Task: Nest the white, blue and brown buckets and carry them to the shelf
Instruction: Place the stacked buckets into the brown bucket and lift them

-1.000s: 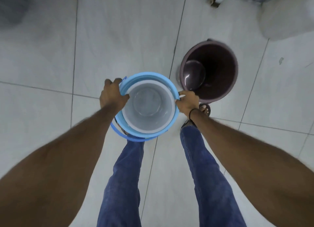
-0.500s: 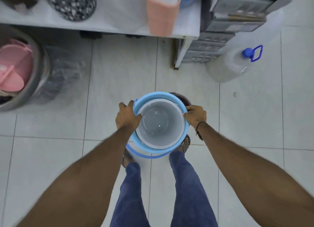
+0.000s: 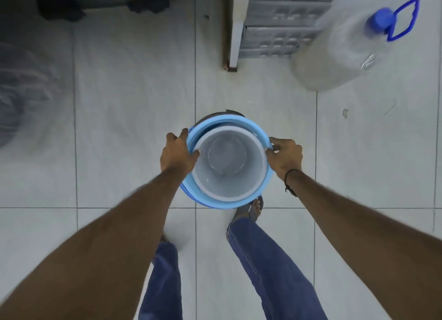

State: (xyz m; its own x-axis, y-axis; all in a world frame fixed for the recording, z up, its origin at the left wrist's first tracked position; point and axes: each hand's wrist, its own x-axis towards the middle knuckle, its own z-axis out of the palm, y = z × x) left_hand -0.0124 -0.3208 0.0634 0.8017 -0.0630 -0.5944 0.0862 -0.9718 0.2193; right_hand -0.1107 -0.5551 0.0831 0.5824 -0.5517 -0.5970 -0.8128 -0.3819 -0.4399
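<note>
while the round white bucket [image 3: 229, 166] sits inside the smooth blue bucket [image 3: 203, 128], both hands' fingers [image 3: 184, 134] clamp its rim.

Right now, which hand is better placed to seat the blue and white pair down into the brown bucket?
Neither alone. The left hand and right hand grip opposite sides of the blue bucket, white bucket nested inside. Only a sliver of the brown bucket shows beyond it, so lower with both.
</note>
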